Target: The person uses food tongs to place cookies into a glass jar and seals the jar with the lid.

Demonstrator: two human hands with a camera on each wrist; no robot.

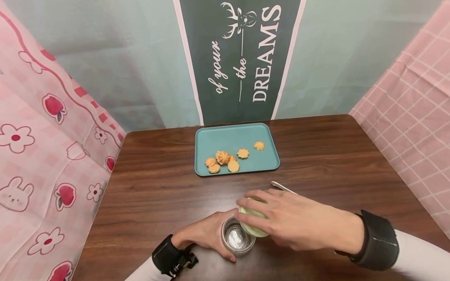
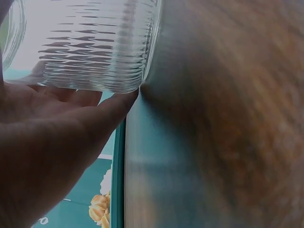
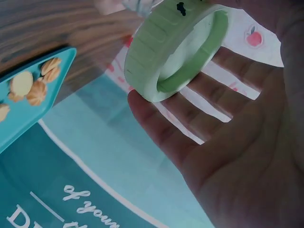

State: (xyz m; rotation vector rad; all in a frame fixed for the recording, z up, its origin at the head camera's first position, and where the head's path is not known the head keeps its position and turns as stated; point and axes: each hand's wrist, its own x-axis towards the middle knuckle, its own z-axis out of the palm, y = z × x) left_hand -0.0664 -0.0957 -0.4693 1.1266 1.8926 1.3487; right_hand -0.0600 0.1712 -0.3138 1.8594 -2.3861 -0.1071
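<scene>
A small ribbed glass jar [image 1: 238, 237] stands on the wooden table near the front edge, its mouth uncovered and nothing visible inside. My left hand [image 1: 211, 234] wraps round the jar from the left; in the left wrist view its fingers [image 2: 61, 137] lie against the ribbed glass [image 2: 95, 47]. My right hand [image 1: 281, 218] grips a pale green screw lid [image 1: 251, 223], tilted just above and to the right of the jar's mouth. In the right wrist view the lid [image 3: 175, 52] sits between the fingertips [image 3: 147, 109] with its hollow underside showing.
A teal tray [image 1: 242, 134] with several orange cookies [image 1: 222, 158] lies at the table's back middle. A thin white utensil [image 1: 283, 187] rests just beyond my right hand. Pink cloth walls close in both sides, and a banner hangs behind the table.
</scene>
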